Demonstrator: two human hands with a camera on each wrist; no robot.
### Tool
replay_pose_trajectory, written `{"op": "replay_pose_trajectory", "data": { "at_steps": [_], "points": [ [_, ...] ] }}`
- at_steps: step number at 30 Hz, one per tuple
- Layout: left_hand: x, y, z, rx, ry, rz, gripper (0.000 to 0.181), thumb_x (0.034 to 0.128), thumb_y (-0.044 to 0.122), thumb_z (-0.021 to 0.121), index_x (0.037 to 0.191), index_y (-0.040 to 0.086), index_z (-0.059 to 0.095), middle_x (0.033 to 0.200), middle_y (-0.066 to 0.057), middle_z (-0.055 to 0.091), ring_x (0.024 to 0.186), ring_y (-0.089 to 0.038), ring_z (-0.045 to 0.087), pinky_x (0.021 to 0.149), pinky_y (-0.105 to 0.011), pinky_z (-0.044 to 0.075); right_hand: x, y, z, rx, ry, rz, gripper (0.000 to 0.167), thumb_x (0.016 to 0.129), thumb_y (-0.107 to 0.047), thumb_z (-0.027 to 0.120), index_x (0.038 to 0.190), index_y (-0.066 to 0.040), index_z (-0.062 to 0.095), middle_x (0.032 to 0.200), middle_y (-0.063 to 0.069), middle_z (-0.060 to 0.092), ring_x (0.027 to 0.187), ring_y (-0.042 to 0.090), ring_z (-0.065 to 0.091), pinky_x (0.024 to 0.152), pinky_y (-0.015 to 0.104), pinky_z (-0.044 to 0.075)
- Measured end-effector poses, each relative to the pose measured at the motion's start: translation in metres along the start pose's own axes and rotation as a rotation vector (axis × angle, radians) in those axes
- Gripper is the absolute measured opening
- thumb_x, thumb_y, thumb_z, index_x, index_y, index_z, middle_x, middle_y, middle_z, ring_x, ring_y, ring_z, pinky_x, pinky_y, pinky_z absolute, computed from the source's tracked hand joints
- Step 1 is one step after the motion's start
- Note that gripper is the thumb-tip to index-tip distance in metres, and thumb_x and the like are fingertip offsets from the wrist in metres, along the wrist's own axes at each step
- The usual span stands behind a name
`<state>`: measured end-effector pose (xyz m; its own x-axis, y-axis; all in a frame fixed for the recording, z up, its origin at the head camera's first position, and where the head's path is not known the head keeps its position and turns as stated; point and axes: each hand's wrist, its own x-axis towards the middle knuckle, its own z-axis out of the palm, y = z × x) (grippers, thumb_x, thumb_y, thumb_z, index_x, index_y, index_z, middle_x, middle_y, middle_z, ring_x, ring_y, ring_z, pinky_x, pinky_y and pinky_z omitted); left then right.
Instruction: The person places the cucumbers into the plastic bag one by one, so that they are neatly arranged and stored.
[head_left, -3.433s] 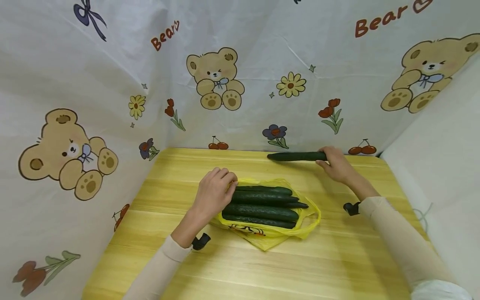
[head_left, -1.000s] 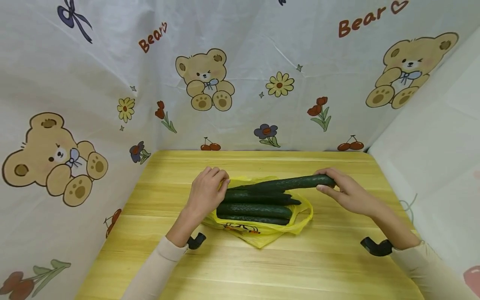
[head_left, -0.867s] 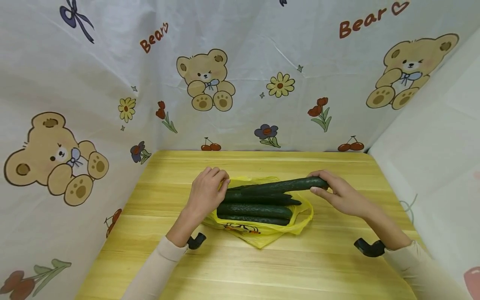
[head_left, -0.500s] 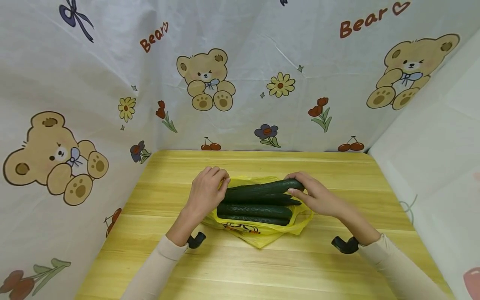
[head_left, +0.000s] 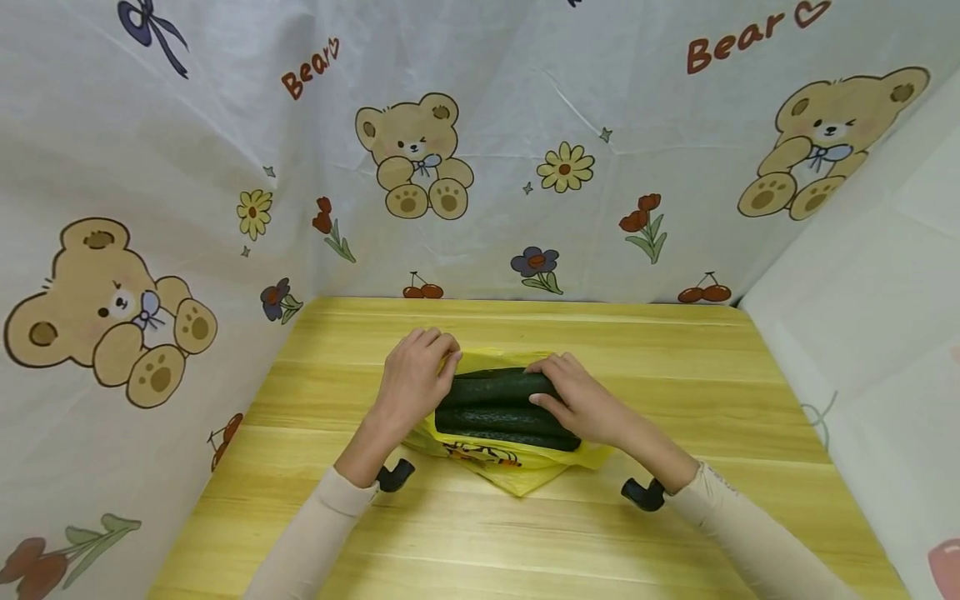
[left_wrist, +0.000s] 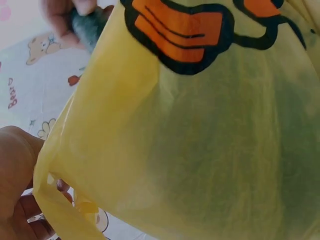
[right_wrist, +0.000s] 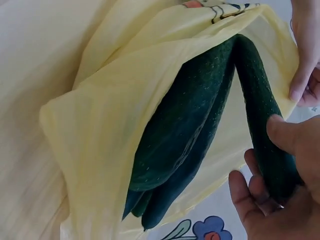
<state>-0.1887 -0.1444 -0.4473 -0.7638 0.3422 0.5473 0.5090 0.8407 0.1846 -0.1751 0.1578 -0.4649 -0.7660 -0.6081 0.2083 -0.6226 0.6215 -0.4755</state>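
Note:
A yellow plastic bag [head_left: 517, 482] lies on its side, its mouth toward the right, with several dark green cucumbers [head_left: 510, 421] inside. My left hand [head_left: 414, 372] grips the bag's edge at the left; in the left wrist view the left hand [left_wrist: 15, 175] has the yellow plastic [left_wrist: 200, 130] between its fingers. My right hand [head_left: 585, 402] holds one cucumber [right_wrist: 257, 95] by its near end, thumb on one side and fingers on the other. That cucumber's far end is within the bag, beside the other cucumbers [right_wrist: 180, 120].
The bag rests on a light wood-grain table [head_left: 465, 542]. A white cloth [head_left: 495, 75] printed with bears and flowers rises behind and at the left. A plain white panel [head_left: 862, 350] stands at the right. Dark camera mounts [head_left: 643, 494] sit at both wrists.
My right hand has brought the cucumber from the table's back right leftward and toward me, sliding it into the bag among the others. My left hand has stayed at the bag's edge.

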Motion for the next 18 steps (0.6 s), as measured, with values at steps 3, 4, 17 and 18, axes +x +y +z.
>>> {"op": "replay_pose_trajectory", "data": {
  "at_steps": [3, 4, 17, 18],
  "points": [
    [0.0, 0.0, -0.001, -0.003, 0.007, -0.012, 0.005, 0.1016, 0.019, 0.076, 0.097, 0.017, 0.074, 0.092, 0.0, 0.072, 0.082, -0.02, 0.059, 0.072, -0.035, 0.052, -0.002, 0.002, 0.0, -0.034, 0.013, -0.008, 0.04, 0.106, -0.027, 0.07, 0.141, -0.01, 0.063, 0.135, 0.006, 0.069, 0.103, 0.017, 0.045, 0.087, 0.037, 0.046],
    [0.0, 0.0, -0.002, -0.003, 0.008, -0.015, 0.005, 0.1015, 0.019, 0.076, 0.097, 0.017, 0.074, 0.092, 0.0, 0.072, 0.082, -0.02, 0.059, 0.072, -0.035, 0.052, -0.002, 0.002, 0.0, -0.033, 0.017, -0.009, 0.039, 0.106, -0.027, 0.07, 0.14, -0.01, 0.063, 0.135, 0.005, 0.07, 0.103, 0.017, 0.045, 0.087, 0.038, 0.045],
    [0.002, -0.001, -0.004, -0.015, 0.002, -0.02, 0.006, 0.1028, 0.021, 0.075, 0.099, 0.016, 0.075, 0.092, 0.0, 0.071, 0.082, -0.02, 0.058, 0.073, -0.035, 0.051, -0.006, 0.012, -0.007, 0.055, 0.06, 0.016, 0.034, 0.106, -0.025, 0.07, 0.137, -0.011, 0.065, 0.135, 0.01, 0.068, 0.121, 0.032, 0.055, 0.104, 0.053, 0.049],
    [0.002, -0.001, -0.004, -0.025, -0.005, -0.026, 0.007, 0.1038, 0.022, 0.074, 0.103, 0.016, 0.075, 0.094, 0.0, 0.071, 0.085, -0.021, 0.059, 0.075, -0.036, 0.052, -0.008, 0.014, -0.008, 0.057, 0.06, 0.027, 0.035, 0.106, -0.025, 0.07, 0.137, -0.011, 0.065, 0.135, 0.011, 0.068, 0.122, 0.033, 0.055, 0.104, 0.054, 0.048]
  ]
}}
